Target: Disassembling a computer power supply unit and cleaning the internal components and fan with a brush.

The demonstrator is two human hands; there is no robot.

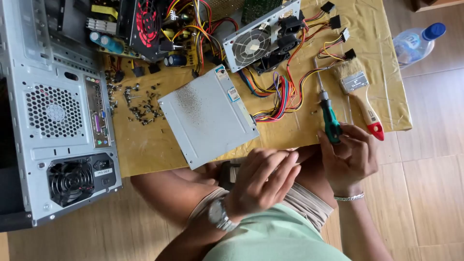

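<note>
Your left hand has a chunky silver wristwatch strapped just behind it, metal link band and a round face. On your right hand side you're wearing a thin silvery chain bracelet, pretty delicate next to the watch. Both arms are bare right down to the wrists, no sleeves showing. You've got a pale mint green top on, and beige shorts with a ribbed-looking hem edge.
</note>
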